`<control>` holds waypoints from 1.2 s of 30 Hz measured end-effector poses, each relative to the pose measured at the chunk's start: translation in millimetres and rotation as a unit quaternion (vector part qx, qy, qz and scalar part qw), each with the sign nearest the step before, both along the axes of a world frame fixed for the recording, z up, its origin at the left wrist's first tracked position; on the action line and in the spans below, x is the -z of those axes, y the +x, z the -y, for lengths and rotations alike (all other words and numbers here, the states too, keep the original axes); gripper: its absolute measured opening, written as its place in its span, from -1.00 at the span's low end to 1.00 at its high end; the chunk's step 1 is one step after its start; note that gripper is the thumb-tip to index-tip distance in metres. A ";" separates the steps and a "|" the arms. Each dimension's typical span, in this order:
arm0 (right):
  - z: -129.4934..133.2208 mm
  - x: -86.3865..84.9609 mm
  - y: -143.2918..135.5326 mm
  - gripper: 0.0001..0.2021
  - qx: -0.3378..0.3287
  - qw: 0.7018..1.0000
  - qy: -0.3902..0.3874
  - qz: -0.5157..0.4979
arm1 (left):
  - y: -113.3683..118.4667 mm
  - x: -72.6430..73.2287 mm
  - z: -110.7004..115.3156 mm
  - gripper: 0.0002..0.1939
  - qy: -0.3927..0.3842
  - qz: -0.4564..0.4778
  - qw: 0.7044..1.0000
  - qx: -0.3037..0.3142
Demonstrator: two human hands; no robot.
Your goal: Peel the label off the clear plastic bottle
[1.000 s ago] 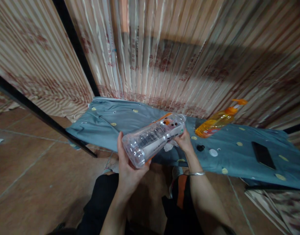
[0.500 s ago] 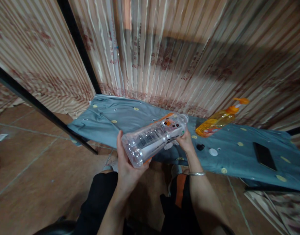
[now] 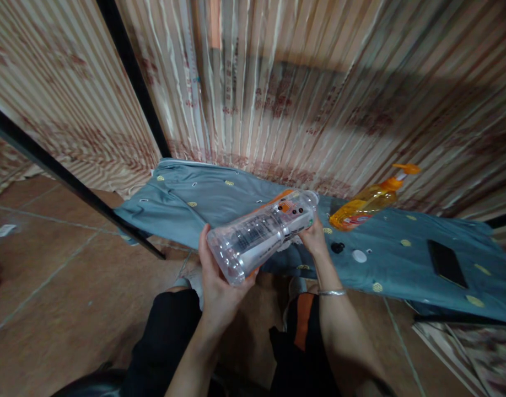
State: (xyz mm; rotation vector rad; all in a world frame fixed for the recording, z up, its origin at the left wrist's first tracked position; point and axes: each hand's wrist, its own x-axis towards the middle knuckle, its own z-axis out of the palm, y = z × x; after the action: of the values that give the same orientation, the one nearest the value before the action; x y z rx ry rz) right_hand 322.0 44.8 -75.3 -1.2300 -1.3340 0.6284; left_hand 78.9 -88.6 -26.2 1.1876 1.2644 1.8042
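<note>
A clear plastic bottle [image 3: 257, 237] with an orange and white label lies tilted across both hands, its base toward me on the left and its neck toward the upper right. My left hand [image 3: 220, 281] wraps round the base end, thumb on the far left side. My right hand [image 3: 313, 237] grips the bottle near the neck; most of its fingers are hidden behind it. Something whitish and crumpled [image 3: 290, 243] shows below the bottle by my right hand; I cannot make out what it is. The bottle is held above the blue-green cloth [image 3: 211, 193].
An orange pump bottle [image 3: 362, 207] with yellow liquid stands on the cloth to the right. Nearby lie a small black item [image 3: 338, 248], a white round disc [image 3: 359, 256] and a dark phone [image 3: 447, 263]. Black posts [image 3: 133, 77] rise at the left; a striped curtain [image 3: 298, 99] hangs behind.
The clear bottle has shifted very slightly right at its base end, with my left hand moving along with it. Both hands keep their hold.
</note>
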 end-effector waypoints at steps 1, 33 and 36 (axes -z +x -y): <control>-1.3 1.5 0.4 -0.33 -0.002 1.000 0.000 -0.003 | 1.0 1.1 -0.2 0.20 -0.002 0.000 1.000 0.001; -4.8 9.9 -3.5 -0.31 -0.016 0.999 -0.029 -0.041 | 8.9 -1.1 5.1 0.14 0.028 -0.022 0.998 -0.042; -5.8 10.8 -3.5 -0.29 -0.019 0.998 -0.027 -0.049 | 8.6 1.2 6.0 0.16 0.025 -0.024 0.999 -0.037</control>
State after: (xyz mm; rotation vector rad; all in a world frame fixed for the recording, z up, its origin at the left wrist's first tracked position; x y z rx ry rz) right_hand 318.5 50.5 -86.2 -1.2039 -1.2688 0.7464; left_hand 87.5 -94.6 -27.4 1.2313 1.3137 1.8811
